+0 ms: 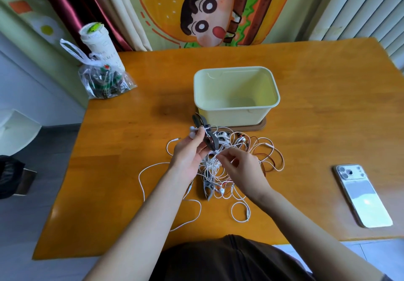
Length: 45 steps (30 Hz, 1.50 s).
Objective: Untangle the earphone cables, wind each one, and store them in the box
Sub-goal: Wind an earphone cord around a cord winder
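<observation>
Nearest the body: loose white loops (240, 212) flat on the table (306, 106), with one long strand (141, 182) running off to the left. Just past them a grey clip (208, 190) lies at the near edge of the tangle (247, 149).

Tangle is mid-table, white cables with a few reddish-brown ones mixed in. Most of it rests on the wood and the middle is lifted between the hands.

Left hand (188, 156): fingers curled round an earbud cable (193, 132), buds sticking out above the fingertips. A dark clip (210, 142) sits against that hand; can't tell if it's held or just hanging on the wires.

Right hand (242, 167): thumb and forefinger pinching one white strand of the tangle, other fingers loosely bent.

Phone (363, 195) lies face down, well apart on the right.

Beyond the tangle, just behind it: box (236, 110), pale yellow, open, no cables inside, sitting on a brown lid (261, 125).

Far left corner of the table: plastic bag (105, 82) with a cup (98, 42) behind it. Curtain (72, 7) and cartoon hanging (209, 12) at the back.
</observation>
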Available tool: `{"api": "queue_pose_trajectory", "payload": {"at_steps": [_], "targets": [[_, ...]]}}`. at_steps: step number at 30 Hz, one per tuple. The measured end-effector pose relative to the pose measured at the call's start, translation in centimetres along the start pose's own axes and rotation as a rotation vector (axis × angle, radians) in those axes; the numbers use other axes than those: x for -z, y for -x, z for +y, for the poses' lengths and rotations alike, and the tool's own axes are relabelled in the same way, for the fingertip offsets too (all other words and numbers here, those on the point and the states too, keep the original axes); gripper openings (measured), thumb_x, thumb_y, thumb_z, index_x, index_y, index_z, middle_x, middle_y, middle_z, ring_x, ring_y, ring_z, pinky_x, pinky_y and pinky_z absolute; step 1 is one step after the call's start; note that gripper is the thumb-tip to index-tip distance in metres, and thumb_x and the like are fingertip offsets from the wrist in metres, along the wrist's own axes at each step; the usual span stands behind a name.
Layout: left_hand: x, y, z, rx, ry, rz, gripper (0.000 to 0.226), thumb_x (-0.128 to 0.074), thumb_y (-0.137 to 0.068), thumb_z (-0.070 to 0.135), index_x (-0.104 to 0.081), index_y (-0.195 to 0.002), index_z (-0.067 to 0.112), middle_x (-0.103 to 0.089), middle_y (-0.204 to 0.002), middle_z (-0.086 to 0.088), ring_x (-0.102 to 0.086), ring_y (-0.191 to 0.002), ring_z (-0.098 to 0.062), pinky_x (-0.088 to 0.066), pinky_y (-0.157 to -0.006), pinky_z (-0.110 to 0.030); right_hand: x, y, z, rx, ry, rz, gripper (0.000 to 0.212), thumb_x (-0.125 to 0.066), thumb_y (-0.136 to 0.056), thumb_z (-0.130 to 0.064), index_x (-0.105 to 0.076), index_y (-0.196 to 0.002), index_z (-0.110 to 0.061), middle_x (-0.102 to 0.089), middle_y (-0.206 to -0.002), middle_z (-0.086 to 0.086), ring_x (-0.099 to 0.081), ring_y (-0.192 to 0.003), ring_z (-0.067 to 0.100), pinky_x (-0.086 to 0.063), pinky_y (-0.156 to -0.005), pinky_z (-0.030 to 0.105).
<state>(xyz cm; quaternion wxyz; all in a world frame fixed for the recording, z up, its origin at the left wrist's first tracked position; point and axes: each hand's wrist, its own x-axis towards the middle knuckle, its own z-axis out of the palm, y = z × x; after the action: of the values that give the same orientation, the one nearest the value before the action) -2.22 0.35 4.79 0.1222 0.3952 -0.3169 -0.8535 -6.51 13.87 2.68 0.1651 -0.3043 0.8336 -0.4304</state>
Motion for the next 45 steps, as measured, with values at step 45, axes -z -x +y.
{"api": "queue_pose_trajectory", "payload": {"at_steps": [45], "targets": [[2.6,-0.9,-1.0,-0.257,-1.073,-0.133,0.015,-0.073,-0.081,0.012,-0.069,-0.094,0.016,-0.050,-0.063,0.008,-0.047,-0.059,-0.005,-0.040,-0.061,-0.019,4.0,-4.0,-0.1,-0.114,0.138,0.028,0.031,-0.060,-0.091,-0.022,-0.062,-0.071,0.001,-0.060,-0.064,0.010,-0.042,-0.052,0.012,-0.034,-0.049,0.016]]}}
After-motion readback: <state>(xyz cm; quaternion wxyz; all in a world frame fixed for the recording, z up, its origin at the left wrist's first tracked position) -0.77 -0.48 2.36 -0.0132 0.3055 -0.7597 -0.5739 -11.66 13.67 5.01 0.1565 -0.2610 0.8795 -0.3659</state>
